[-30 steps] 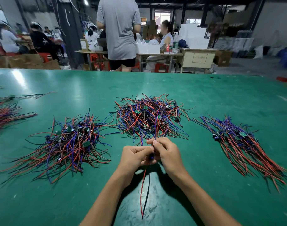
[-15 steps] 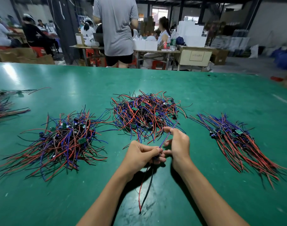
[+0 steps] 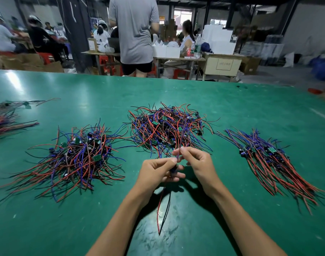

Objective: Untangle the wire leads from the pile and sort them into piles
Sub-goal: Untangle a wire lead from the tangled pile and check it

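Note:
A tangled pile (image 3: 167, 128) of red, blue and black wire leads with small green boards lies in the middle of the green table (image 3: 250, 104). Just in front of it my left hand (image 3: 156, 171) pinches one wire lead (image 3: 162, 209) at its small component; its red and black wires hang down toward me. My right hand (image 3: 198, 163) pinches the same lead's blue wires, which rise up over the pile. A looser pile (image 3: 74, 157) lies to the left. A straightened, sorted pile (image 3: 272, 161) lies to the right.
Another bundle of leads (image 3: 4, 119) lies at the table's far left edge. Beyond the table a person in a grey shirt (image 3: 135, 34) stands with their back to me, and others sit at work tables with white boxes (image 3: 219, 41).
My right hand has slid up along the blue wires, pulling them straight away from my left hand. The camera has tilted slightly, so the piles sit a little lower in view.

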A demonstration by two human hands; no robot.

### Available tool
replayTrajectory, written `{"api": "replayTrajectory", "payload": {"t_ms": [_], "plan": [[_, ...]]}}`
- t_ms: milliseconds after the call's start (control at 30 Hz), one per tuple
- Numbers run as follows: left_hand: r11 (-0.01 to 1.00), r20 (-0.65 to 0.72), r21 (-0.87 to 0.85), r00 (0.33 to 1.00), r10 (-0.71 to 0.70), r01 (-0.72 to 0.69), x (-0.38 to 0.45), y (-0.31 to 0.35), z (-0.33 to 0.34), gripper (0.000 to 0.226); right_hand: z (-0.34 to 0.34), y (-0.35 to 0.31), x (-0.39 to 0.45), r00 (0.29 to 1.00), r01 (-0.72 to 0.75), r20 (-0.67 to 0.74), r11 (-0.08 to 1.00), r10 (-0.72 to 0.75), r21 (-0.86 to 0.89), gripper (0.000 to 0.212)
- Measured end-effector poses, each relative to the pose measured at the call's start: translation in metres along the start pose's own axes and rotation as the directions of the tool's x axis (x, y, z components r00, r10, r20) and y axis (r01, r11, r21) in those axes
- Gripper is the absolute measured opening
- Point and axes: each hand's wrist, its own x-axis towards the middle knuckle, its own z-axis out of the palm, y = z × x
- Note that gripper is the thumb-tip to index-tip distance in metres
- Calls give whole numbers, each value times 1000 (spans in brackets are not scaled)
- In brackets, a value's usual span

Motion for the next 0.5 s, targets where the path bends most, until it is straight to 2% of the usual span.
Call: {"api": "replayTrajectory", "payload": {"t_ms": [200,300,367,500], "plan": [[999,39,-44,999,8,-6,-1,-1,-3,19,-4,-4,-4,998,-41,58,991,34,128,21],[997,101,-71,995,-9,17,-1,-3,-7,19,-3,-6,-4,999,-25,-28,990,29,139,17],[998,135,-62,991,-20,29,-1,-4,-10,25,-6,-6,-2,992,-60,-102,987,75,147,15],[998,95,55,995,-25,20,0,-4,-12,20,-11,-6,1,956,-83,-257,972,140,219,13]]}}
